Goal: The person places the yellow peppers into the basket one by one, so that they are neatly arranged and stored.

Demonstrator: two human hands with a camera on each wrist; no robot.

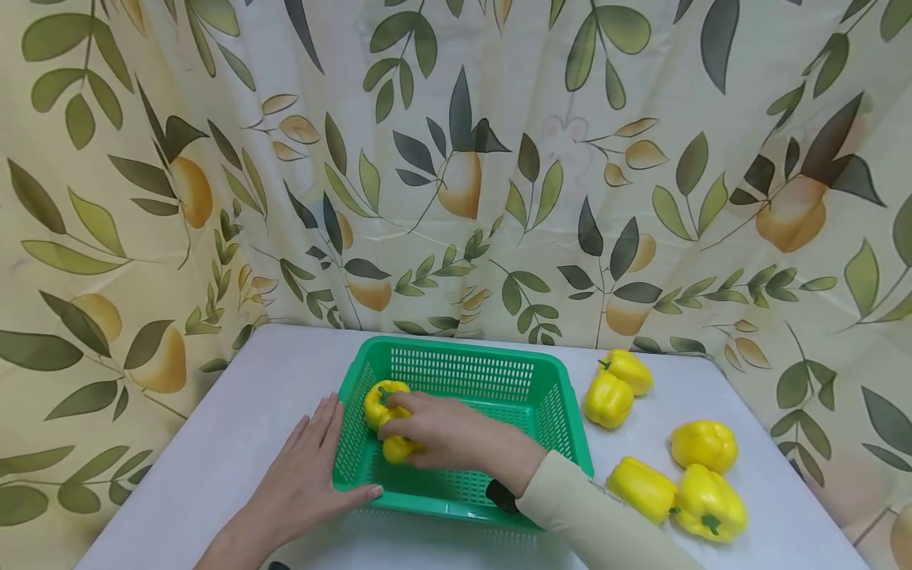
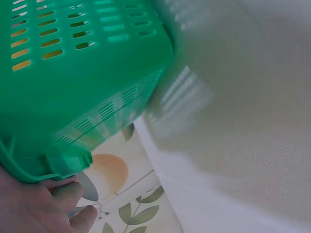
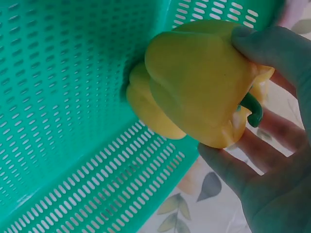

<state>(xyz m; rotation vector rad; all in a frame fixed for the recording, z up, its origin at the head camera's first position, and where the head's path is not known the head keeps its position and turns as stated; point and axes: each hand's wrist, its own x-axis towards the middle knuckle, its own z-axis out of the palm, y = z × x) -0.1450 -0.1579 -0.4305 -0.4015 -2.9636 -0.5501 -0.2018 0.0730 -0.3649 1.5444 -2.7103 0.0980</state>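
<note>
A green plastic basket (image 1: 456, 503) with slotted walls stands on the table. Inside it, my right hand (image 1: 445, 431) grips a yellow bell pepper (image 1: 399, 450) from above, near the left end. The right wrist view shows thumb and fingers spread around this held pepper (image 3: 199, 82), by its green stem. Another yellow bell pepper (image 1: 385, 402) lies just behind it, against the basket's left part. My left hand (image 1: 302, 475) rests along the basket's left rim, fingers straight and thumb over the front corner. In the left wrist view its fingers (image 2: 68, 196) touch the rim from outside.
Right of the basket, two yellow peppers (image 1: 609, 400) sit together toward the back. Several more peppers (image 1: 705, 495) lie nearer the front right on the white table (image 1: 299, 356). A leaf-and-fruit patterned curtain (image 1: 456, 198) hangs behind and along the sides.
</note>
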